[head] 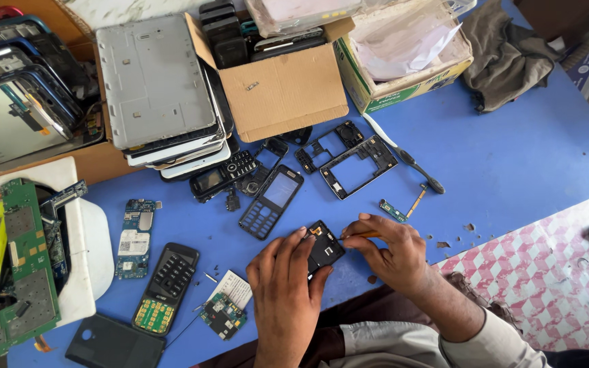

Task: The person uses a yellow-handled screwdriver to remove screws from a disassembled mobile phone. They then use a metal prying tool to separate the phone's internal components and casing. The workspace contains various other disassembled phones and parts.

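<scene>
My left hand [282, 276] presses a small black phone body [325, 247] flat on the blue table [512, 157] near its front edge. My right hand [391, 249] pinches a thin orange-handled tool [363, 234], whose tip meets the top edge of that phone body. Just beyond my hands lie a black keypad front cover [270, 202], a black keypad phone [224, 174] and two empty black phone frames [357, 165]. A toothbrush [403, 154] lies beside the frames.
An open cardboard box [288, 88] of phones and a stack of tablet backs [155, 82] stand at the back. Circuit boards [135, 238], a keypad phone [166, 286] and a white tray [76, 286] of green boards lie left. A grey cloth [506, 58] sits back right.
</scene>
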